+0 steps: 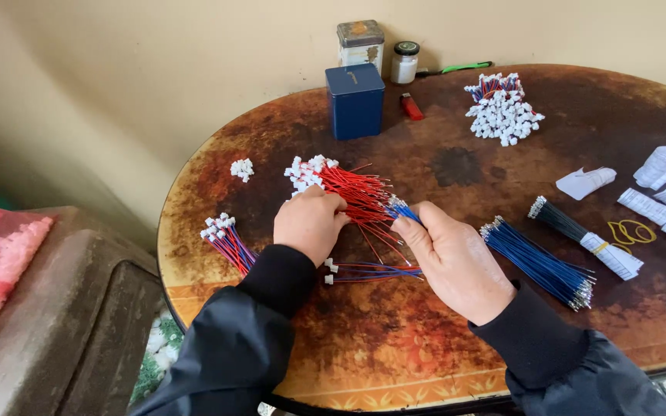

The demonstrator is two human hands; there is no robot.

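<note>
My left hand (310, 222) rests on a loose bunch of red wires (358, 194) tipped with white plastic connectors (306, 171), fingers curled onto the wires. My right hand (456, 260) pinches a few short blue wires (402, 209) at the end of the red bunch. Between my wrists lies a small red-and-blue wire pair (371, 271) with white connectors. A finished red-and-blue bundle (227, 240) sits to the left of my left arm.
On the round brown table (425, 354): a bundle of blue wires (539, 262), a black wire bundle (560, 221) with paper band, paper slips (660, 166), yellow rubber bands (632, 231), a connector pile (502, 112), a blue tin (355, 100), a jar, a red lighter, loose connectors (241, 169).
</note>
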